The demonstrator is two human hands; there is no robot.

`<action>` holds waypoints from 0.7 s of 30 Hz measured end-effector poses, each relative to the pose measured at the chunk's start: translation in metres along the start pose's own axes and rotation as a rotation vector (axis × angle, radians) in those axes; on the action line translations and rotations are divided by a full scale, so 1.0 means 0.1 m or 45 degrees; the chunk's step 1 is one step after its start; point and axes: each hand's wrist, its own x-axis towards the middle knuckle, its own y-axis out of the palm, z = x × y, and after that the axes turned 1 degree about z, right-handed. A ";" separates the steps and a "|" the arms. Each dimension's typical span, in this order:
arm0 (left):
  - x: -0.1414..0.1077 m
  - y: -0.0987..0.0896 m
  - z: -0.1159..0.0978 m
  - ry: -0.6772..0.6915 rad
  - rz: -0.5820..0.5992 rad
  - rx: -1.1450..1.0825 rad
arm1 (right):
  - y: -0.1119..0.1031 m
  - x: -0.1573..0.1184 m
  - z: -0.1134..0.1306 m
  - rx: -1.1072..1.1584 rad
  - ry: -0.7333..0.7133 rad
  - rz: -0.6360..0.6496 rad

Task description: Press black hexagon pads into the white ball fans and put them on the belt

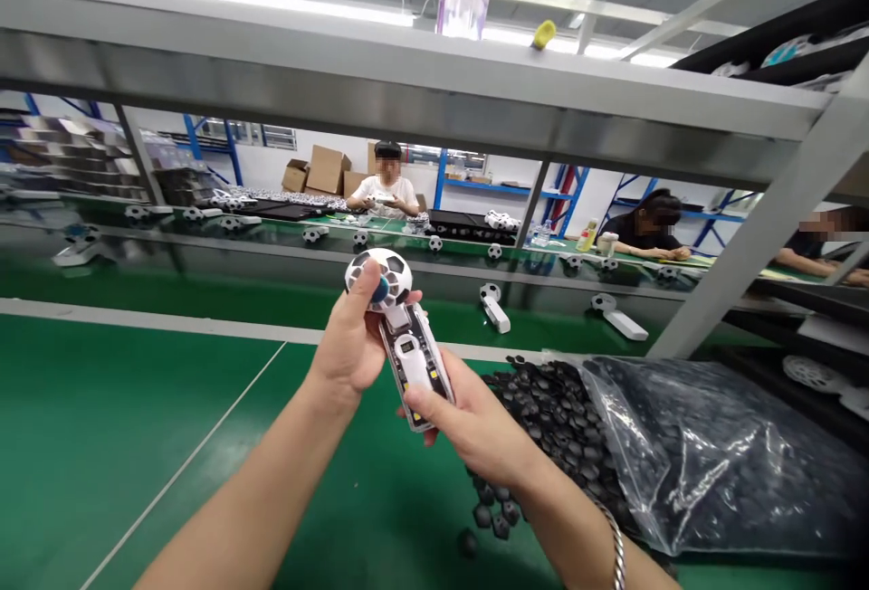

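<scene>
Fan: ball-patterned handheld fan [399,317], ctr of frame, tilted, head up-left, handle down-right; raised over tabletop [204,418].
L hand: L hand [348,346] closed round fan head [400,266], thumb by teal hub [382,291].
R hand: R hand [479,423] wrapped on lower handle [409,350], thumb on front.
Weight/feel: prob. light, stiff plastic; shell looks smooth, maybe a bit slippery.
Fragile bits: handle front shows board + yellow LEDs [434,375]; best not pressed, imo. Head grille prob. thin.
Grip spots: handle sides + head rim look safest; neck likely weaker, so support both ends.
Black pieces: loose pile [543,404], ctr-right, beside clear bag [733,472], lower right; would scatter if brushed.
Edges: pale strip [169,322] along tabletop's far side; slanted post [760,210] at right; shelf beam [407,65] across top.
Room: widest lower left; tighter on R, w/ pile, bag + post.
Beyond strip: more fans, e.g. [499,314], right of ctr.
</scene>
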 end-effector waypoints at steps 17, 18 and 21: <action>-0.18 0.05 0.18 -0.261 0.253 0.183 | 0.03 0.05 -0.10 0.452 0.040 -0.123; -0.18 0.05 0.17 -0.257 0.239 0.201 | 0.03 0.05 -0.10 0.446 0.027 -0.098; -0.19 0.05 0.13 -0.285 0.245 0.240 | 0.03 0.03 -0.09 0.423 0.011 -0.052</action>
